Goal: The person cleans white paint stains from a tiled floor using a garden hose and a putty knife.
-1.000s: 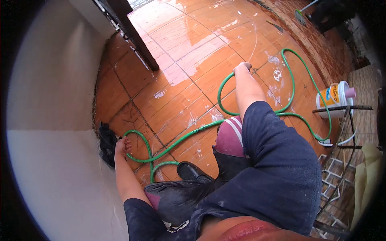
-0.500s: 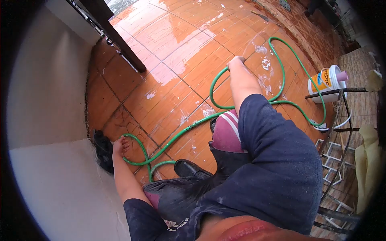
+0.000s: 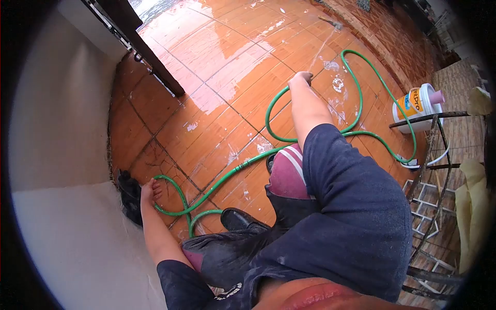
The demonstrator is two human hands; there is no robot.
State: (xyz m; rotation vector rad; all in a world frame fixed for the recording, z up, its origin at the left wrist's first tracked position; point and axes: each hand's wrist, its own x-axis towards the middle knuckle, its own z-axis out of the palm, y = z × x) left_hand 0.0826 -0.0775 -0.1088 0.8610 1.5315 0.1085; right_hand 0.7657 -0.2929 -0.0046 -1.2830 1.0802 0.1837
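Observation:
My right hand is closed around the green garden hose at its end. A thin stream of water runs from there to a flat tool with a handle, perhaps a scraper or brush, lying on the floor, where it splashes. By the wall at lower left, my left hand has its fingers curled round a bend of the same hose; the hose shows above and below the hand. Just beside that hand lies a black bag-like bundle. The hose loops across the wet orange tiles.
On the right stands a white bucket with an orange label, near a dark metal frame and white grid pieces. A dark door edge juts in at upper left. A pale wall borders the left side.
The water stream now reaches the flat tool and splashes on it. My right hand has turned slightly. The whole view has shifted a little; my left hand keeps its place by the black bundle.

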